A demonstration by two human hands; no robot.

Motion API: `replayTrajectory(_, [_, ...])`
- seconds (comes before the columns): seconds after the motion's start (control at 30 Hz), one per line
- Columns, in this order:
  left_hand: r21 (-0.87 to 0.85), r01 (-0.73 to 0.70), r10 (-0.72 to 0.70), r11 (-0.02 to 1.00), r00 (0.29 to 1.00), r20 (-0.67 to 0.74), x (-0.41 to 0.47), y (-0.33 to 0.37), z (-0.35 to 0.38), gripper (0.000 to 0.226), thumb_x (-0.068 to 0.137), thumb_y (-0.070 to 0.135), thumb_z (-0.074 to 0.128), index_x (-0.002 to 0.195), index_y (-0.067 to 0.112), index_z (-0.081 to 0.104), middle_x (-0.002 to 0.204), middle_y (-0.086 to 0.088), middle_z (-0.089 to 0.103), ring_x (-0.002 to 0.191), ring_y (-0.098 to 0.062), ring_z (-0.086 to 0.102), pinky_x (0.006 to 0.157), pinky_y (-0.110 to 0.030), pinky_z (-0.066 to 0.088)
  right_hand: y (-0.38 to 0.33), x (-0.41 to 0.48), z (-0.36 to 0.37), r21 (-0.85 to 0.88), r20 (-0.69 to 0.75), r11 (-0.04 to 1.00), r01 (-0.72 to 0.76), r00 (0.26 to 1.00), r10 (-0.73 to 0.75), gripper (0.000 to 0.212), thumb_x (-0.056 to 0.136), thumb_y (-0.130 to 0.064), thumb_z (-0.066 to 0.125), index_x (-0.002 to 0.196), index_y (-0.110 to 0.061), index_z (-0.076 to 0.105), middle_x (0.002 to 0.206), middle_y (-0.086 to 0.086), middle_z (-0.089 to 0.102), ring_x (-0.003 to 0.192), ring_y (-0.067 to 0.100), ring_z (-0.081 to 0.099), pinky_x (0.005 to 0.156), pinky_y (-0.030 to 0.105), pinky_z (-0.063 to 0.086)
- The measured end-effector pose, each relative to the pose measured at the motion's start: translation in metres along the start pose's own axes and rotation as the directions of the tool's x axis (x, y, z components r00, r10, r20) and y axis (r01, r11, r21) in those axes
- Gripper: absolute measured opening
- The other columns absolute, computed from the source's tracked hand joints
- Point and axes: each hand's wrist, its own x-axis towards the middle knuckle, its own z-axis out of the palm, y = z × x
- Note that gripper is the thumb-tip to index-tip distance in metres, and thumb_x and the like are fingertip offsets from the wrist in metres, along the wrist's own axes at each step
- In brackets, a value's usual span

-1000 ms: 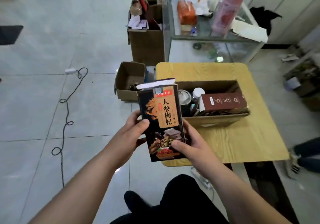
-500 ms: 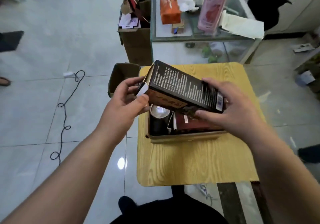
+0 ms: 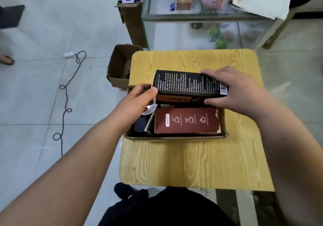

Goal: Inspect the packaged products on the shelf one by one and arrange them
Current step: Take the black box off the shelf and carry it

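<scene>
A black product box point(image 3: 188, 84) with white small print lies on its side in the far half of an open cardboard carton point(image 3: 174, 137) on a yellow wooden table point(image 3: 192, 163). My left hand point(image 3: 138, 98) grips the box's left end. My right hand point(image 3: 234, 89) grips its right end, thumb on the near face and fingers over the top. A dark red box point(image 3: 187, 120) lies flat in the carton's near half. Dark round containers point(image 3: 139, 124) sit at the carton's left, partly hidden by my left wrist.
A small open cardboard box point(image 3: 118, 67) stands on the floor left of the table. A taller carton point(image 3: 132, 16) and a glass cabinet point(image 3: 201, 16) with an orange box and a pink bottle stand behind. A black cable point(image 3: 65, 100) snakes over the tiled floor.
The black box was held upright facing me, then turned on its side and lowered into the carton behind the red box. The view has tipped down over the table.
</scene>
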Motion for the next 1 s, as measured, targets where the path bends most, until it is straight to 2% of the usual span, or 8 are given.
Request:
replayTrajectory(0.13, [0.017, 0.087, -0.086, 0.996, 0.995, -0.044, 0.009, -0.01, 0.01, 0.037, 0.068, 0.07, 0.061, 0.1, 0.052, 0.067, 0.109, 0.011, 0.075, 0.107, -0.015, 0.071, 0.104, -0.048, 0.052, 0.011, 0.003, 0.021, 0.047, 0.036, 0.999, 0.003, 0.999, -0.005, 0.077, 0.078, -0.048, 0.079, 0.148, -0.047, 0.048, 0.134, -0.007, 0.053, 0.125, 0.011, 0.049, 0.107, 0.028, 0.038])
replayTrajectory(0.27, [0.127, 0.098, -0.094, 0.987, 0.995, -0.036, 0.009, -0.01, 0.017, 0.045, 0.075, 0.066, 0.06, 0.116, 0.047, 0.061, 0.114, 0.015, 0.072, 0.105, -0.01, 0.07, 0.101, -0.042, 0.053, 0.02, 0.001, 0.033, 0.085, 0.04, 0.996, -0.027, 0.999, 0.024, 0.052, 0.092, -0.04, 0.071, 0.141, -0.046, 0.056, 0.128, -0.007, 0.057, 0.119, 0.01, 0.05, 0.101, 0.025, 0.037])
replayTrajectory(0.43, [0.172, 0.089, -0.083, 0.981, 0.996, -0.041, 0.005, -0.003, 0.024, 0.035, 0.095, 0.05, 0.061, 0.127, 0.039, 0.053, 0.114, 0.018, 0.066, 0.099, 0.001, 0.065, 0.077, -0.021, 0.046, 0.024, -0.005, 0.037, 0.141, -0.003, 0.988, -0.057, 0.998, 0.058, 0.05, 0.094, -0.033, 0.071, 0.141, -0.045, 0.057, 0.121, -0.013, 0.056, 0.114, 0.001, 0.045, 0.097, 0.019, 0.031])
replayTrajectory(0.57, [0.159, 0.088, -0.082, 0.983, 0.996, -0.047, 0.002, -0.005, 0.026, 0.03, 0.097, 0.045, 0.062, 0.124, 0.037, 0.052, 0.108, 0.023, 0.064, 0.081, 0.018, 0.062, 0.07, -0.014, 0.041, 0.021, -0.005, 0.038, 0.109, -0.007, 0.992, -0.067, 0.998, 0.069, 0.049, 0.096, -0.034, 0.068, 0.142, -0.043, 0.056, 0.122, -0.015, 0.052, 0.117, 0.001, 0.044, 0.1, 0.02, 0.031])
replayTrajectory(0.67, [0.167, 0.094, -0.087, 0.981, 0.995, -0.051, 0.002, -0.005, 0.029, 0.035, 0.096, 0.046, 0.061, 0.127, 0.035, 0.05, 0.112, 0.023, 0.063, 0.088, 0.014, 0.062, 0.07, -0.014, 0.04, 0.02, -0.005, 0.041, 0.114, -0.025, 0.989, -0.09, 0.995, 0.093, 0.048, 0.095, -0.038, 0.065, 0.142, -0.044, 0.056, 0.128, -0.011, 0.058, 0.117, 0.002, 0.046, 0.101, 0.022, 0.035])
replayTrajectory(0.8, [0.139, 0.12, -0.111, 0.983, 0.991, -0.071, -0.001, -0.001, 0.032, 0.034, 0.097, 0.046, 0.061, 0.127, 0.034, 0.05, 0.11, 0.022, 0.062, 0.092, 0.01, 0.058, 0.069, -0.015, 0.038, 0.019, -0.006, 0.044, 0.132, -0.033, 0.985, -0.107, 0.993, 0.113, 0.052, 0.09, -0.05, 0.061, 0.141, -0.045, 0.056, 0.132, -0.01, 0.06, 0.124, 0.008, 0.052, 0.106, 0.036, 0.047])
replayTrajectory(0.9, [0.088, 0.085, -0.072, 0.993, 0.987, -0.144, -0.002, 0.001, 0.035, 0.044, 0.09, 0.053, 0.068, 0.125, 0.032, 0.053, 0.117, 0.014, 0.065, 0.101, 0.001, 0.064, 0.076, -0.02, 0.044, 0.015, -0.009, 0.043, 0.168, 0.001, 0.979, -0.116, 0.993, 0.117, 0.069, 0.08, -0.065, 0.066, 0.144, -0.043, 0.053, 0.135, -0.01, 0.057, 0.126, 0.008, 0.05, 0.108, 0.034, 0.043])
replayTrajectory(1.0, [0.048, -0.056, 0.063, 0.997, 0.987, -0.151, -0.001, 0.011, 0.038, 0.068, 0.066, 0.072, 0.071, 0.121, 0.038, 0.052, 0.118, 0.014, 0.063, 0.107, -0.002, 0.064, 0.088, -0.025, 0.051, 0.007, -0.008, 0.043, 0.224, 0.041, 0.968, -0.112, 0.994, 0.106, 0.088, 0.07, -0.067, 0.073, 0.15, -0.041, 0.045, 0.139, -0.01, 0.053, 0.127, 0.008, 0.048, 0.109, 0.03, 0.039])
